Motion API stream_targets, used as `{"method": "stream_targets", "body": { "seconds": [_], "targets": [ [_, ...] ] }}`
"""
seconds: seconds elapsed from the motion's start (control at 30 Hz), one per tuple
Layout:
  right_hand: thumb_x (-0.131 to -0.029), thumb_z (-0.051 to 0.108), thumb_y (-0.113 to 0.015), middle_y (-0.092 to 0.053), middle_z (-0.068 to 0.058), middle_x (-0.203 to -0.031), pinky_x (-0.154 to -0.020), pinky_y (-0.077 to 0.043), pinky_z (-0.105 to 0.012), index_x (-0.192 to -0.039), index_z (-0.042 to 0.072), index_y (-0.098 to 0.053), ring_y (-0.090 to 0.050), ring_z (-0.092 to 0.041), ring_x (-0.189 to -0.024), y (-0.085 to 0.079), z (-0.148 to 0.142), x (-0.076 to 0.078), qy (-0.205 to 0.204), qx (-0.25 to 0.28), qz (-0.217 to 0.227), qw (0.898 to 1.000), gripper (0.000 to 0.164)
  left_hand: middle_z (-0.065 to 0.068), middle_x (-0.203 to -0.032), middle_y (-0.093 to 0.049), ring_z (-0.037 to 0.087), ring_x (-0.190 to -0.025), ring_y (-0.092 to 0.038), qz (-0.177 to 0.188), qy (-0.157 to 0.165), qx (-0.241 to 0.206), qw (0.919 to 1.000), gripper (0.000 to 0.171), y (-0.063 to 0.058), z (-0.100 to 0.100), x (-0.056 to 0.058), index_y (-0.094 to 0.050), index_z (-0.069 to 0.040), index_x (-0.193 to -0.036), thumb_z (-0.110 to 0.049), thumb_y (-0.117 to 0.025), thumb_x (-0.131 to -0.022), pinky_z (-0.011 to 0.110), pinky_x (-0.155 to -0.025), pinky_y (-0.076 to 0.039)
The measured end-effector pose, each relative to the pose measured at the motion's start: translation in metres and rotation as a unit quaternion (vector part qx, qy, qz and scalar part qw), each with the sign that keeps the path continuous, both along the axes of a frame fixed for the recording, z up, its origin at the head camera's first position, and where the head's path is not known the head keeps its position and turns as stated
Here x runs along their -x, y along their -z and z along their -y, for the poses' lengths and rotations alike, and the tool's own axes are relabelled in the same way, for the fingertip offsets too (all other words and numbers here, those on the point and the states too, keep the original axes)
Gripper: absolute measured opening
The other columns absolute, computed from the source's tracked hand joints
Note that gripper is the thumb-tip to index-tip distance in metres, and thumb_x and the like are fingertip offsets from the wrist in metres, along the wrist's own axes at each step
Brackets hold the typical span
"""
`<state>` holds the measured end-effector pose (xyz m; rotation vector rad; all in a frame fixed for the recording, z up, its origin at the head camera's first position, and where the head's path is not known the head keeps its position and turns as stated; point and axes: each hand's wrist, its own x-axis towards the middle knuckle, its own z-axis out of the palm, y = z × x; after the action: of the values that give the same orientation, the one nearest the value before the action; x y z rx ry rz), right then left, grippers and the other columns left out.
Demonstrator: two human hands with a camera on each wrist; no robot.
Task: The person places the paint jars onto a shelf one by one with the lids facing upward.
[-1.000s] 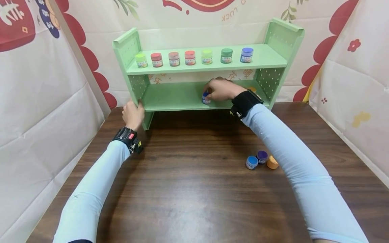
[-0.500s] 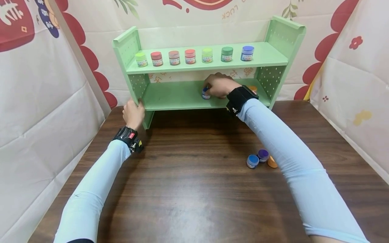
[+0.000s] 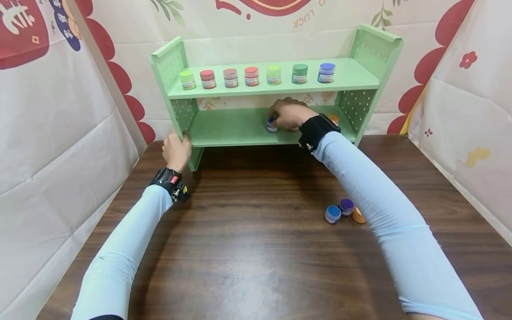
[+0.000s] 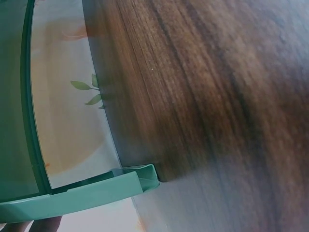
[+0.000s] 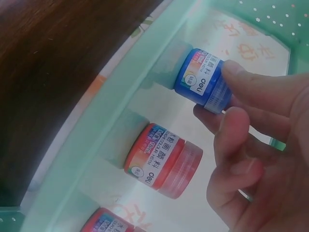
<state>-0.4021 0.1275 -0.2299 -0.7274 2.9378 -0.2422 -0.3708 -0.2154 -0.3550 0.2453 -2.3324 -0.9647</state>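
My right hand (image 3: 291,114) is at the lower board of a green two-tier shelf (image 3: 224,126). It pinches a blue paint jar (image 5: 199,77) near the lid, thumb on one side and fingers behind, with the jar's base at the board. Beside that jar, in the right wrist view, stand a red paint jar (image 5: 157,157) and part of another red jar (image 5: 106,222). My left hand (image 3: 177,151) grips the lower front edge of the shelf's left side panel; the left wrist view shows the shelf's green foot (image 4: 96,193) but hardly any of the hand.
Several paint jars, among them a dark green one (image 3: 299,74), line the upper board. An orange jar (image 3: 333,119) stands at the lower board's right. On the brown table (image 3: 240,231) sit a blue jar (image 3: 332,214), a purple jar (image 3: 346,206) and an orange jar (image 3: 358,216) partly behind the sleeve.
My right wrist has shifted slightly left while the fingers stay at the blue paint jar, uncovering more of the orange jar on the lower board. The left hand keeps its grip on the shelf.
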Motion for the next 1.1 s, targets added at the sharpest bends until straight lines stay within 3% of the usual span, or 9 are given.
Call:
{"method": "stream_targets", "body": {
  "seconds": [0.1,0.33,0.63,0.83,0.97,1.1],
  "targets": [
    [-0.100,0.027,-0.062,-0.066,-0.013,-0.130,-0.079,-0.047,-0.040,-0.133,0.010,-0.068,-0.058,-0.027,-0.100,0.000,-0.001,-0.001,-0.002,-0.002,-0.001,1.000,0.037,0.025,-0.091,-0.069,0.047,-0.088,-0.068,-0.003,0.002,-0.002,1.0000,0.033,0.000,-0.001,0.000,-0.043,-0.012,-0.080,-0.034,-0.048,-0.104,0.061,-0.075,-0.048],
    [-0.101,0.027,-0.063,-0.068,-0.010,-0.126,-0.067,-0.046,-0.035,-0.130,0.012,-0.070,-0.059,-0.026,-0.085,0.000,0.000,-0.003,0.002,-0.004,0.002,1.000,0.034,0.025,-0.092,-0.069,0.049,-0.090,-0.068,-0.001,0.000,-0.002,1.0000,0.034,0.002,-0.001,-0.001,-0.043,-0.012,-0.079,-0.034,-0.048,-0.104,0.061,-0.075,-0.047],
    [-0.101,0.028,-0.062,-0.066,-0.012,-0.131,-0.081,-0.047,-0.041,-0.131,0.011,-0.069,-0.057,-0.029,-0.104,-0.001,-0.002,-0.003,-0.001,-0.011,0.000,1.000,0.035,0.023,-0.089,-0.067,0.047,-0.087,-0.067,-0.002,0.000,-0.001,1.0000,0.035,0.001,-0.001,0.000,-0.041,-0.013,-0.078,-0.034,-0.048,-0.104,0.060,-0.074,-0.047],
    [-0.100,0.029,-0.065,-0.067,-0.011,-0.128,-0.076,-0.046,-0.039,-0.130,0.011,-0.069,-0.058,-0.028,-0.098,0.001,-0.003,-0.003,-0.001,-0.004,-0.011,1.000,0.036,0.024,-0.091,-0.068,0.047,-0.088,-0.067,0.000,0.002,-0.001,1.0000,0.035,0.000,-0.001,0.000,-0.043,-0.012,-0.079,-0.035,-0.047,-0.104,0.061,-0.074,-0.047],
    [-0.097,0.031,-0.069,-0.070,-0.012,-0.109,-0.072,-0.044,-0.037,-0.118,0.009,-0.071,-0.059,-0.028,-0.087,0.001,-0.005,-0.007,-0.009,0.011,-0.033,0.999,0.031,0.026,-0.097,-0.071,0.049,-0.093,-0.068,0.003,-0.001,0.000,1.0000,0.034,0.001,-0.001,0.000,-0.045,-0.011,-0.081,-0.035,-0.047,-0.104,0.062,-0.077,-0.048],
    [-0.097,0.035,-0.069,-0.070,-0.015,-0.123,-0.087,-0.052,-0.043,-0.133,0.006,-0.065,-0.065,-0.028,-0.092,-0.002,-0.013,-0.014,-0.004,0.031,-0.049,0.998,0.047,0.027,-0.100,-0.072,0.050,-0.096,-0.069,0.004,-0.003,0.003,1.0000,0.034,0.001,-0.002,0.001,-0.046,-0.010,-0.081,-0.035,-0.047,-0.104,0.063,-0.078,-0.049]
  ]
}}
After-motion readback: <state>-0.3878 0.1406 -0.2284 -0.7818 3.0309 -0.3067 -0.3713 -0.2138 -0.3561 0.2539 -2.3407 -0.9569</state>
